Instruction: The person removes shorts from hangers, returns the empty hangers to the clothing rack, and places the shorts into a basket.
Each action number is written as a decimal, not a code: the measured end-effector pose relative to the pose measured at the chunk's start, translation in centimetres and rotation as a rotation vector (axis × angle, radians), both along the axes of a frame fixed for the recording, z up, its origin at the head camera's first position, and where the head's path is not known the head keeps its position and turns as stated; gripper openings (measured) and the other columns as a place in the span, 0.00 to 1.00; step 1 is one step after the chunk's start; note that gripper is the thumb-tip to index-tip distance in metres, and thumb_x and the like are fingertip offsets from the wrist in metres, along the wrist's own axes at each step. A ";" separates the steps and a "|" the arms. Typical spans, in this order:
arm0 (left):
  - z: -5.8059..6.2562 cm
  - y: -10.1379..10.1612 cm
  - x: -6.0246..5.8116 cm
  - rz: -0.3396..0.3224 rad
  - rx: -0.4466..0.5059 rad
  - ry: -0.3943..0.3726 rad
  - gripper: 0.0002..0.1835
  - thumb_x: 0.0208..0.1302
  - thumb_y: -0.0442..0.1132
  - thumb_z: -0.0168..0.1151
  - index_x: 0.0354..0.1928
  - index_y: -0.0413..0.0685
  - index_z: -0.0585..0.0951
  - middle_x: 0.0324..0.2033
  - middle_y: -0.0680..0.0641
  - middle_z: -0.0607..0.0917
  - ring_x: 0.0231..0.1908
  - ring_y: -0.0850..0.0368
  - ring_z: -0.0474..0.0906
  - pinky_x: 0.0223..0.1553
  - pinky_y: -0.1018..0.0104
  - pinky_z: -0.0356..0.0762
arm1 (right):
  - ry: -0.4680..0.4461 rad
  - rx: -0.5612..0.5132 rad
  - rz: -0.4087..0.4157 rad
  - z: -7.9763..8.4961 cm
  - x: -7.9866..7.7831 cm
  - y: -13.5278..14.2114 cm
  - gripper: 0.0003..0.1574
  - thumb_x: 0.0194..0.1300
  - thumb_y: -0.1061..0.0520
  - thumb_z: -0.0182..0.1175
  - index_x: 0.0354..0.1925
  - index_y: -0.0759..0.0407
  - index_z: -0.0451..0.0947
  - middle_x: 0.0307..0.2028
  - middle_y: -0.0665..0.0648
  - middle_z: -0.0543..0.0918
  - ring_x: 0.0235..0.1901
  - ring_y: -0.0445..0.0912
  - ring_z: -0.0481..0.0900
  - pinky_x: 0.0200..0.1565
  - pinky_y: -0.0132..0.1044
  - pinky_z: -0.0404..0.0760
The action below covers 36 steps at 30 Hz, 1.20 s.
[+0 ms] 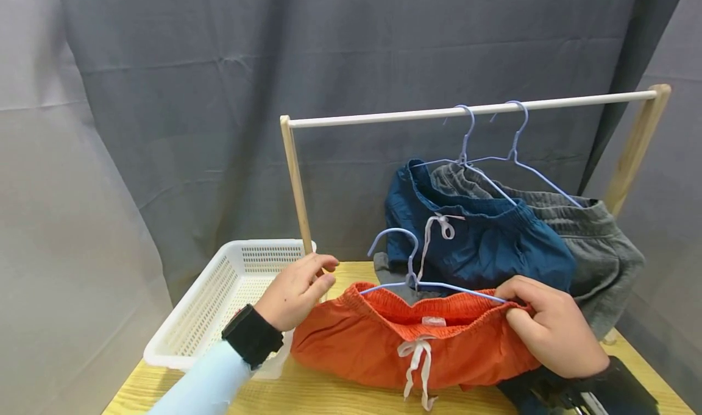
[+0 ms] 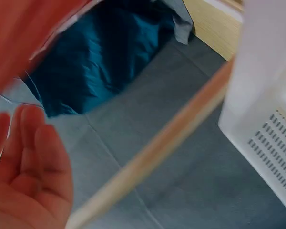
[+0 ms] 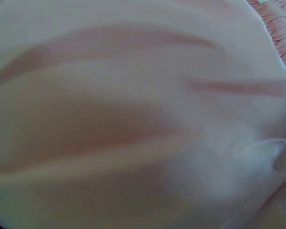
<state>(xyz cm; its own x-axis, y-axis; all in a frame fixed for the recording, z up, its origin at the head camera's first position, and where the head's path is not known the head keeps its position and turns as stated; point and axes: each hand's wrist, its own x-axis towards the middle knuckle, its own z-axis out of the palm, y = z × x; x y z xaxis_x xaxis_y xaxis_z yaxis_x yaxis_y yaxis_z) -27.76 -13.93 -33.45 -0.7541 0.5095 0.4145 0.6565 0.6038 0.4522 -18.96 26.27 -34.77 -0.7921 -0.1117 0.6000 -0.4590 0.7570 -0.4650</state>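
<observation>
Orange shorts (image 1: pixel 378 354) with a white drawstring (image 1: pixel 419 357) hang in front of me, a light-blue hanger (image 1: pixel 411 275) set inside their waistband. My right hand (image 1: pixel 554 326) pinches the right end of the waistband together with the hanger's arm. Just beyond the left end of the shorts, my left hand (image 1: pixel 298 290) is raised with loosely bent fingers and nothing in them. The left wrist view shows that palm (image 2: pixel 33 186) bare, below the blurred orange cloth (image 2: pixel 28 38). Close, blurred fabric (image 3: pixel 109 119) fills most of the right wrist view.
Behind stands a rack with a white rail (image 1: pixel 384 117) and wooden posts (image 1: pixel 296 183). Blue shorts (image 1: pixel 477 238) and grey shorts (image 1: pixel 598 238) hang from it on hangers. A white perforated basket (image 1: pixel 192 305) sits on the wooden table (image 1: pixel 307 397) at left. Dark cloth (image 1: pixel 526 390) lies at the lower right.
</observation>
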 end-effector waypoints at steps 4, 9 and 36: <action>-0.2 1.0 1.0 -0.021 -0.124 0.006 0.19 0.76 0.56 0.51 0.55 0.56 0.82 0.47 0.58 0.83 0.44 0.62 0.78 0.48 0.59 0.79 | 0.005 -0.001 0.004 -0.1 -0.1 0.0 0.25 0.55 0.73 0.59 0.32 0.40 0.81 0.33 0.42 0.81 0.29 0.40 0.73 0.29 0.32 0.74; -1.0 2.0 1.4 -0.032 -0.201 0.009 0.19 0.76 0.62 0.47 0.49 0.61 0.81 0.40 0.62 0.83 0.40 0.62 0.78 0.45 0.61 0.79 | -0.009 -0.007 0.003 -0.2 -0.1 -0.1 0.25 0.55 0.72 0.59 0.32 0.40 0.81 0.33 0.42 0.81 0.29 0.40 0.73 0.29 0.32 0.74; -0.7 5.5 3.2 -0.100 -0.122 0.113 0.19 0.78 0.59 0.45 0.37 0.59 0.78 0.22 0.61 0.75 0.26 0.65 0.73 0.28 0.69 0.69 | -0.060 -0.015 0.047 -0.7 0.1 -0.2 0.23 0.56 0.73 0.61 0.34 0.42 0.82 0.35 0.42 0.82 0.30 0.41 0.76 0.30 0.32 0.81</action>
